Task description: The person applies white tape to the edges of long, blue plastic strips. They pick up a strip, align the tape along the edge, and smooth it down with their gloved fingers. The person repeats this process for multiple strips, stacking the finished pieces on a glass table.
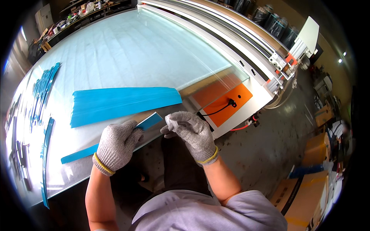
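Observation:
Both hands wear grey knitted gloves with yellow cuffs. My left hand [116, 143] is closed around a long flat blue strip [151, 121], whose short pale-edged end sticks out toward my right hand; its longer part [79, 154] runs out to the left over the glass. Just right of that end, my right hand [189, 133] has its fingers drawn together in a pinch. Something whitish may be at its fingertips, but I cannot make it out. Beyond my hands, a wide fanned stack of similar blue strips [125, 104] lies on the large glass sheet [135, 57].
More narrow blue strips [44, 90] and one long strip [47, 163] lie at the left. A white machine rail [216, 42] borders the glass. An orange panel [221, 113] with a black cable [216, 112] sits at right. Cardboard boxes [304, 198] stand on the floor.

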`<state>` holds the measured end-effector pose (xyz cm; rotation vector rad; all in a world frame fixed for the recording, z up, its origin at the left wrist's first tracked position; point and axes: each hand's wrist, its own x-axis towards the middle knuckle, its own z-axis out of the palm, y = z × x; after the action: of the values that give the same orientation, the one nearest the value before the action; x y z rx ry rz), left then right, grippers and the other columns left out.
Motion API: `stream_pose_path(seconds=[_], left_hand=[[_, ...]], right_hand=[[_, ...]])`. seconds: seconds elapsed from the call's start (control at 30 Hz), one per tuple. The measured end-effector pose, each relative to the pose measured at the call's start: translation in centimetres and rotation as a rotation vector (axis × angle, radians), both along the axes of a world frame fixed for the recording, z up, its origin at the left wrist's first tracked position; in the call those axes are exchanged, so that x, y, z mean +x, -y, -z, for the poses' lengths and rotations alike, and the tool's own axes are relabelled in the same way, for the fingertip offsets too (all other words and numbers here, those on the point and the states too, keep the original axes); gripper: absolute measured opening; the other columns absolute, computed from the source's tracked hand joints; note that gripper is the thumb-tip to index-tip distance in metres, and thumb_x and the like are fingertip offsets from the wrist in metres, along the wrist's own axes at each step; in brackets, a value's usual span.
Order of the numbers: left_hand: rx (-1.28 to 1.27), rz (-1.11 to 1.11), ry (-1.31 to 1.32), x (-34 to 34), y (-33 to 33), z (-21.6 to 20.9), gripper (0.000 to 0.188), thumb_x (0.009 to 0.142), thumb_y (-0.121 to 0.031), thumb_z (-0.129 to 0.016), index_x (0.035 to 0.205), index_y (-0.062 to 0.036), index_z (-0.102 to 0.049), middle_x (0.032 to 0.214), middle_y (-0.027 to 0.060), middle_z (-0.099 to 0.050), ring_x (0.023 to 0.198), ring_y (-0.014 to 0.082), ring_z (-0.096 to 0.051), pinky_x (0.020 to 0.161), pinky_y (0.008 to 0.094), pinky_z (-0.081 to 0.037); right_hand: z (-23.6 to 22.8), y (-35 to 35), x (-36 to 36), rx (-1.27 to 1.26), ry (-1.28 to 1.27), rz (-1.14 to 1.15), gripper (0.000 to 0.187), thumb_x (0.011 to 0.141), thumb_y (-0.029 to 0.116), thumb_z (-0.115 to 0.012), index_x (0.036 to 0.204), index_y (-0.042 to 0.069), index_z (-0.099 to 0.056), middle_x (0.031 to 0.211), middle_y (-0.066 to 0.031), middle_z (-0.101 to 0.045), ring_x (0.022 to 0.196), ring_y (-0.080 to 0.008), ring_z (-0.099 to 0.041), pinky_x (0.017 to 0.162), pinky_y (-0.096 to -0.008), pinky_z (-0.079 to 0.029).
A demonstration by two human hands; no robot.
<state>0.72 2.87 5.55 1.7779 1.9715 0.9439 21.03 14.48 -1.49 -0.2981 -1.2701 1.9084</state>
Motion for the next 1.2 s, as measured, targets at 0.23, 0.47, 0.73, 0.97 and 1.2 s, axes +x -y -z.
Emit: stream_pose_path(seconds=[0.23,0.47,0.73,0.97,1.2], left_hand=[[-0.142,0.048,0.124,-0.7,-1.0,0.1,0.027,0.099,-0.02,-0.062,0.087,0.0027,-0.067,0.07,0.02,-0.065,0.062,0.0302,-0.063,0.064,0.0418,-0.051],[-0.256,0.102,0.282,-0.2,-0.8,0.0,0.025,0.101,-0.018,-0.061,0.096,0.004,-0.071,0.075,0.0126,-0.068,0.065,0.0159,-0.059,0.065,0.0356,-0.05],[-0.3,0.166,0.354,-0.1,-0.2,-0.2,0.026,0.102,-0.019,-0.06,0.085,-0.0003,-0.068,0.071,0.0103,-0.066,0.066,0.019,-0.061,0.067,0.0359,-0.051],[-0.31,0.318,0.103,0.2,0.6,0.3,0.025,0.099,-0.019,-0.062,0.081,-0.004,-0.07,0.067,0.0113,-0.065,0.062,0.0238,-0.061,0.064,0.0366,-0.051],[-0.314,0.268,0.158,0.1,1.3,0.3,0.029,0.098,-0.024,-0.062,0.08,-0.0033,-0.069,0.073,0.0167,-0.068,0.067,0.0353,-0.065,0.067,0.0432,-0.052]], right_hand=[[-0.9,2.0,-0.1,-0.02,0.158,0.02,0.013,0.096,-0.005,-0.06,0.103,0.002,-0.068,0.092,-0.0078,-0.072,0.063,-0.0095,-0.062,0.051,-0.0207,-0.045],[-0.4,2.8,-1.8,0.412,0.192,0.249,0.018,0.089,-0.01,-0.069,0.102,-0.001,-0.074,0.096,-0.0062,-0.072,0.086,-0.0121,-0.067,0.078,-0.0257,-0.055],[-1.5,3.1,-2.3,0.447,0.339,0.297,0.06,0.09,-0.007,-0.069,0.147,0.006,-0.053,0.105,-0.0083,-0.073,0.082,-0.0091,-0.066,0.073,-0.0228,-0.054],[-3.3,1.1,0.7,0.067,0.207,-0.173,0.041,0.106,0.021,-0.055,0.143,0.004,-0.049,0.12,-0.0176,-0.07,0.057,-0.007,-0.054,0.054,-0.0191,-0.046],[-5.3,0.5,3.0,0.016,-0.058,-0.62,0.019,0.109,0.017,-0.042,0.105,0.002,-0.053,0.107,-0.0219,-0.068,0.044,-0.0034,-0.042,0.042,-0.0169,-0.034]])
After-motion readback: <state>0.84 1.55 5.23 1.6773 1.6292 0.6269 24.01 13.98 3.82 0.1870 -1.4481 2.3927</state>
